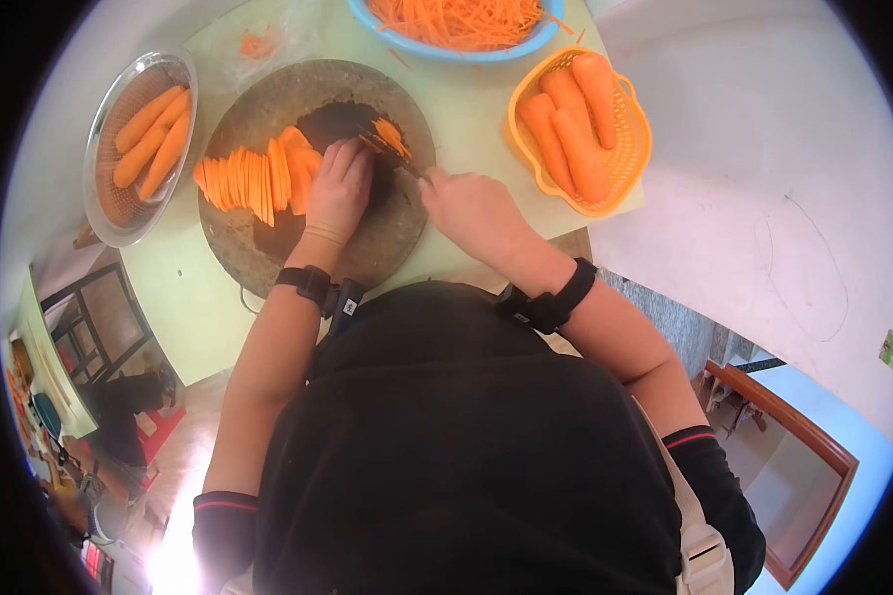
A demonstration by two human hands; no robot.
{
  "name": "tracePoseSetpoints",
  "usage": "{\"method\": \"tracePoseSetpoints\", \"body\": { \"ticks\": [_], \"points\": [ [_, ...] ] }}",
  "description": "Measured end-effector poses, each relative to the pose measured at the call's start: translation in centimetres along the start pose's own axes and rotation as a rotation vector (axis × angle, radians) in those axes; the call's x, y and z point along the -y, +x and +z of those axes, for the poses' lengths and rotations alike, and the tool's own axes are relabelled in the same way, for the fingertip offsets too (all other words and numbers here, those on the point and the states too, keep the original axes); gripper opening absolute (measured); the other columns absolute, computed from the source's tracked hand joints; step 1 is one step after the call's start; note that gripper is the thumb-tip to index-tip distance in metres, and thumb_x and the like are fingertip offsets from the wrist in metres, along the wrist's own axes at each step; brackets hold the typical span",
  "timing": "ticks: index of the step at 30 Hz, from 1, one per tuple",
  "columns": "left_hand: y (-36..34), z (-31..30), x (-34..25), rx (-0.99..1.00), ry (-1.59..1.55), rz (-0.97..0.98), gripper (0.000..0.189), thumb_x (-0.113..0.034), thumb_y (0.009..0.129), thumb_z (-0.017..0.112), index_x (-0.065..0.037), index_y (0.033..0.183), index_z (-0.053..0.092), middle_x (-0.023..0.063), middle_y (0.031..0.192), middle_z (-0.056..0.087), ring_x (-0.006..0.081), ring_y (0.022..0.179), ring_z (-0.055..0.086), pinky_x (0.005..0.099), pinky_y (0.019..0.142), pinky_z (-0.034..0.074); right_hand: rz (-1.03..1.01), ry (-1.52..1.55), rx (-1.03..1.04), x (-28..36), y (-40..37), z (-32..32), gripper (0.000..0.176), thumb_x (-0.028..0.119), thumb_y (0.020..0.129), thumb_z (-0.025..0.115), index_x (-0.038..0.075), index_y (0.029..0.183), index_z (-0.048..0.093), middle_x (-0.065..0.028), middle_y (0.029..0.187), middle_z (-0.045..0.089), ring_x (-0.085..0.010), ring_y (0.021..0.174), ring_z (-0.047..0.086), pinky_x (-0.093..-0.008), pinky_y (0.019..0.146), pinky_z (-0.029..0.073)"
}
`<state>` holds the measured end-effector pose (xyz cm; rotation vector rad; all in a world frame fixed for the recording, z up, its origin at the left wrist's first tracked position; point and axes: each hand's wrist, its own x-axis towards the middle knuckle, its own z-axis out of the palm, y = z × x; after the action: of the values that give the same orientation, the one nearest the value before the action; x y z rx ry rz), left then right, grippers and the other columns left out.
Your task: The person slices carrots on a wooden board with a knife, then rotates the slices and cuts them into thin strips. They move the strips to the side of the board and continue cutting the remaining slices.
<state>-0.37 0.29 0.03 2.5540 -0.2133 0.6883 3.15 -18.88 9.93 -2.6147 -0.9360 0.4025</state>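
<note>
Head view: a pale green table (179, 297) is seen from above, set against a light wall, with a tiled floor and dark furniture far below at the left. A round dark cutting board (402, 233) lies on the table. Around it are placed a clear oval dish (102, 213) holding whole carrots (149, 139), an orange basket (627, 164) with more peeled carrots (571, 124), and a blue bowl (538, 40) of carrot shreds (456, 20).

A fanned row of carrot slices (243, 178) is spread across the left half of the board. The left hand (339, 190) is laid palm down on the right end of that row, its fingers loosely curved and pressed onto the slices without being closed around them. The right hand (471, 206) is wrapped tightly around the handle of a knife (382, 147), most of the handle being hidden inside the fist. The dark blade is pointed toward the left hand's fingertips, just beside them, and a bit of carrot is seen against it.

Both forearms are stretched forward from the body over the near edge of the table, and a black strap is worn on each wrist.
</note>
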Motion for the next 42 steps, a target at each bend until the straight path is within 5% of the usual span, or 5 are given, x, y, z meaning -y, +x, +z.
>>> {"method": "tracePoseSetpoints", "body": {
  "ticks": [2,14,32,42],
  "points": [
    [-0.1,0.1,0.1,0.004,-0.003,-0.002,0.024,0.001,0.076,0.066,0.0,0.1,0.064,0.0097,0.106,0.061,0.0276,0.102,0.059,0.0366,0.084,0.053,0.062,0.102,0.021,-0.1,0.0,-0.2,0.025,0.024,0.096,0.049,0.003,0.088,0.058,-0.0199,0.064,0.06,-0.0404,0.064,0.062,-0.0498,0.06,0.049],
    [-0.2,0.1,0.1,0.005,0.012,0.0,0.023,0.001,0.075,0.065,0.0,0.099,0.064,0.0106,0.104,0.061,0.0283,0.104,0.059,0.0365,0.085,0.053,-0.023,-0.001,0.014,0.2,-1.0,-0.2,0.025,0.024,0.097,0.05,0.003,0.083,0.054,-0.0152,0.057,0.061,-0.034,0.054,0.063,-0.0433,0.052,0.051],
    [0.1,0.0,0.1,0.012,0.002,0.005,0.025,0.002,0.075,0.066,0.0,0.099,0.065,0.0103,0.106,0.061,0.028,0.103,0.06,0.0357,0.084,0.053,0.098,0.168,0.026,-0.6,1.7,0.5,0.026,0.023,0.098,0.047,0.001,0.088,0.057,-0.0185,0.063,0.062,-0.0386,0.062,0.064,-0.0491,0.057,0.051],
    [-0.1,0.1,0.2,0.008,0.01,0.012,0.026,0.002,0.074,0.066,0.0,0.1,0.065,0.0106,0.107,0.061,0.0285,0.103,0.06,0.036,0.085,0.053,0.007,0.066,0.017,0.2,0.1,0.2,0.026,0.023,0.098,0.049,0.002,0.082,0.054,-0.0162,0.057,0.06,-0.0365,0.057,0.063,-0.0459,0.055,0.051]
  ]
}}
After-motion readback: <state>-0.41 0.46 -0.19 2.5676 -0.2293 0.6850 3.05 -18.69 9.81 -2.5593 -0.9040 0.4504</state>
